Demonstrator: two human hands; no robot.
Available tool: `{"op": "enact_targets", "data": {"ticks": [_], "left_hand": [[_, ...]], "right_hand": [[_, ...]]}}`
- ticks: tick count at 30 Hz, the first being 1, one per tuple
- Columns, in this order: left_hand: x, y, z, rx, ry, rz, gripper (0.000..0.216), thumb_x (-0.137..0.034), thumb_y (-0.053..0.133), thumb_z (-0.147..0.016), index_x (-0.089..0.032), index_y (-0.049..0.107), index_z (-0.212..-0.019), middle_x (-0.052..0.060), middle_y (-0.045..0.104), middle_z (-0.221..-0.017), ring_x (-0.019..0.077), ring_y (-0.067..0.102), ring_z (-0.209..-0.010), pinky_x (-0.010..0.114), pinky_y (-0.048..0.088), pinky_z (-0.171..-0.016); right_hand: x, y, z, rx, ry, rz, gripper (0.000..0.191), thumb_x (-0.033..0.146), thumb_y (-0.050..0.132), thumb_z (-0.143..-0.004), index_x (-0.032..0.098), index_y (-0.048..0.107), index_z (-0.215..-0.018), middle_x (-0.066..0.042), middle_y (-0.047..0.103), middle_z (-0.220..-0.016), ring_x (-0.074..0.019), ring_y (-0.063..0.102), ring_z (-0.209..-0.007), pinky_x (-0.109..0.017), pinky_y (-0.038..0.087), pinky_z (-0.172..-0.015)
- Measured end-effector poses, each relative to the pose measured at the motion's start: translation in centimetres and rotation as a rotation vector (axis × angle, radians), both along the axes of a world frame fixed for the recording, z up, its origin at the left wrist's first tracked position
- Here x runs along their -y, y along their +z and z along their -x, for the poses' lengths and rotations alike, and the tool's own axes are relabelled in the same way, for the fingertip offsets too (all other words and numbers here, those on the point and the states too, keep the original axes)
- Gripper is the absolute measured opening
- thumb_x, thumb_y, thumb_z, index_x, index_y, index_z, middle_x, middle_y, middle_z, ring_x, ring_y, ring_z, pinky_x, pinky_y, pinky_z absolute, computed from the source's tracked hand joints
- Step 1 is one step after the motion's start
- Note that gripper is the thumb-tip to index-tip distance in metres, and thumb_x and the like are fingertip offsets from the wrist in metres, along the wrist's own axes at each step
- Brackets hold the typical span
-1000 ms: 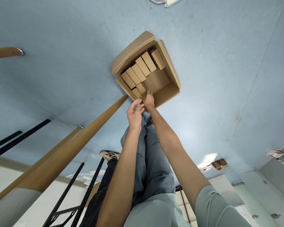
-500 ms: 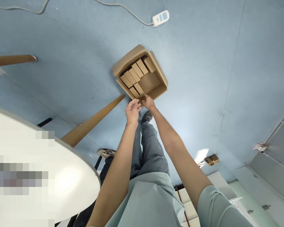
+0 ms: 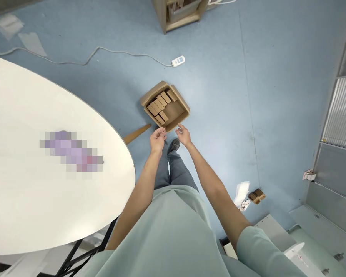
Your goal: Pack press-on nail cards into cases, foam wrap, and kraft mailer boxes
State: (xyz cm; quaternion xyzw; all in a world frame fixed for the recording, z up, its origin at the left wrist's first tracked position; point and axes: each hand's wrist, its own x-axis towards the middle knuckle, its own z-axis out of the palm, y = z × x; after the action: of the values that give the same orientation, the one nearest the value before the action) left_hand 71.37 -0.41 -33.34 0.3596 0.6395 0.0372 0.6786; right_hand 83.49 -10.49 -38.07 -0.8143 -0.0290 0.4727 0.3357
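An open cardboard box [image 3: 181, 96] sits on the blue floor ahead of my feet, its flaps folded outward. Several small brown cartons [image 3: 158, 104] stand in rows along its left and far sides, while the box bottom shows at the right. My left hand [image 3: 158, 141] is above the near corner of the box, fingers loosely bent and nothing visible in it. To its right, my right hand [image 3: 183, 135] is by the near right wall, thumb and fingers apart, holding nothing I can see. Whether either hand touches the box is unclear.
A white round-edged table [image 3: 75, 207] fills the left, with a blurred patch on top and a wooden leg [image 3: 137, 134] near the box. A white power strip [image 3: 178, 61] and its cord lie beyond. A wooden cabinet [image 3: 160, 15] stands farther off; flattened brown cartons [image 3: 257, 196] lie at right.
Both hands have drawn up and back from the box's near edge and moved slightly apart. The view has risen and shifted, showing more of the table and the far cabinet.
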Motion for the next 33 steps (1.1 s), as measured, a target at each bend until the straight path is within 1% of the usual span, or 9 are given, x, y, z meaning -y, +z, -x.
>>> {"op": "enact_targets", "data": {"ticks": [4,8,12,16,20,23,25,28,33], "left_hand": [[0.2,3.9,0.9,0.039,-0.069,-0.054,0.041,-0.020,0.072,-0.088,-0.021,0.077,-0.129,0.018,0.078,-0.149,0.0275,0.080,-0.128,0.050,0.064,-0.115],[0.6,7.7,2.5,0.103,-0.142,-0.104,0.048,-0.014,0.075,-0.078,-0.021,0.079,-0.126,0.018,0.081,-0.142,0.0304,0.081,-0.125,0.053,0.062,-0.117],[1.3,11.6,3.8,0.128,-0.184,-0.154,0.055,-0.010,0.072,-0.072,-0.020,0.080,-0.126,0.017,0.082,-0.140,0.0295,0.082,-0.118,0.054,0.061,-0.119],[2.3,14.8,4.7,0.177,-0.197,-0.199,0.059,-0.009,0.068,-0.070,-0.020,0.079,-0.127,0.015,0.082,-0.139,0.0280,0.082,-0.115,0.052,0.062,-0.116],[3.5,17.3,5.8,0.252,-0.213,-0.251,0.061,-0.011,0.065,-0.068,-0.019,0.079,-0.127,0.016,0.082,-0.139,0.0282,0.081,-0.114,0.051,0.063,-0.112],[4.6,18.8,6.6,0.285,-0.226,-0.288,0.063,-0.014,0.063,-0.067,-0.020,0.079,-0.127,0.015,0.082,-0.138,0.0274,0.081,-0.111,0.048,0.064,-0.109],[5.4,19.7,7.0,0.287,-0.226,-0.310,0.062,-0.016,0.063,-0.067,-0.020,0.079,-0.127,0.015,0.083,-0.137,0.0268,0.081,-0.109,0.047,0.064,-0.106],[6.5,20.9,7.5,0.284,-0.218,-0.333,0.060,-0.020,0.063,-0.067,-0.020,0.079,-0.125,0.016,0.082,-0.139,0.0257,0.081,-0.106,0.045,0.064,-0.103],[7.6,22.9,7.9,0.280,-0.245,-0.353,0.061,-0.020,0.062,-0.064,-0.021,0.080,-0.123,0.014,0.083,-0.137,0.0258,0.081,-0.103,0.044,0.064,-0.099]], "right_hand": [[1.2,6.0,0.5,0.017,-0.125,-0.059,0.060,0.053,0.080,-0.100,0.020,0.072,-0.150,-0.020,0.071,-0.162,-0.0297,0.076,-0.142,-0.050,0.059,-0.126],[3.1,11.0,1.1,0.042,-0.192,-0.134,0.060,0.059,0.081,-0.098,0.019,0.075,-0.142,-0.022,0.071,-0.161,-0.0307,0.075,-0.144,-0.050,0.058,-0.126],[5.6,14.9,2.0,0.057,-0.263,-0.219,0.064,0.064,0.083,-0.093,0.018,0.076,-0.138,-0.024,0.070,-0.161,-0.0323,0.072,-0.147,-0.052,0.053,-0.131],[8.1,18.1,3.1,0.059,-0.323,-0.288,0.067,0.063,0.086,-0.090,0.017,0.075,-0.138,-0.024,0.070,-0.161,-0.0342,0.071,-0.149,-0.055,0.050,-0.134],[10.3,21.0,4.5,0.064,-0.340,-0.347,0.067,0.064,0.086,-0.089,0.019,0.075,-0.138,-0.022,0.071,-0.161,-0.0344,0.070,-0.150,-0.057,0.049,-0.135],[11.8,22.6,5.6,0.079,-0.355,-0.400,0.068,0.066,0.086,-0.088,0.021,0.075,-0.138,-0.020,0.072,-0.160,-0.0335,0.068,-0.152,-0.057,0.048,-0.136],[12.6,23.5,6.2,0.093,-0.364,-0.439,0.069,0.068,0.086,-0.088,0.022,0.074,-0.139,-0.019,0.072,-0.160,-0.0328,0.067,-0.153,-0.056,0.047,-0.136],[13.8,24.4,7.0,0.095,-0.378,-0.487,0.073,0.070,0.085,-0.088,0.021,0.072,-0.141,-0.021,0.071,-0.161,-0.0329,0.067,-0.153,-0.055,0.048,-0.136],[15.4,25.8,7.4,0.093,-0.404,-0.522,0.077,0.072,0.085,-0.086,0.021,0.072,-0.142,-0.021,0.071,-0.161,-0.0320,0.067,-0.152,-0.053,0.049,-0.135]]}}
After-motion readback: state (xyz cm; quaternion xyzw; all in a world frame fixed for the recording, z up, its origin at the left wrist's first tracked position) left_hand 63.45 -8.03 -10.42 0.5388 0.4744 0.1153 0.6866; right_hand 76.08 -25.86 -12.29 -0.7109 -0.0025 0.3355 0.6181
